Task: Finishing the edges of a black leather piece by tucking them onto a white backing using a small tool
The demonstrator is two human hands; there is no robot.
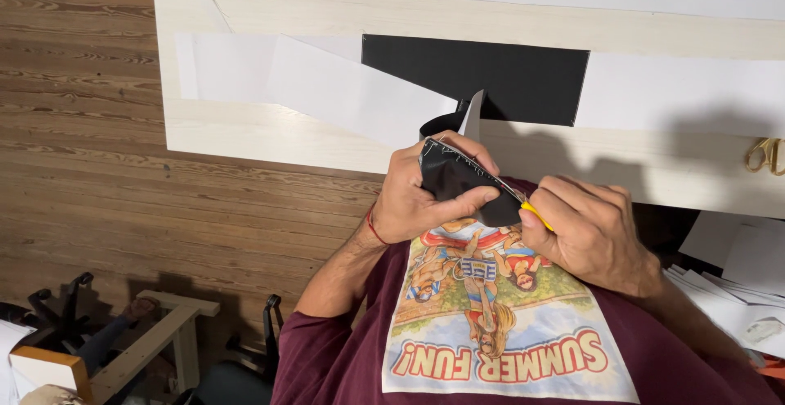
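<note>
Left hand (417, 196): fingers clamped on a folded black sheet (458, 182), held in the air above the lap, just off the desk's near edge (270, 135).
Right hand (593, 233): fingers closed on a yellow-handled cutter (536, 213).
Relation: the cutter meets the sheet's right edge; the sheet's long axis runs upper left to lower right.

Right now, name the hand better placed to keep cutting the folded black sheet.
Likely the right hand: it grips the yellow-handled cutter at the folded black sheet, which the left hand pinches.
</note>
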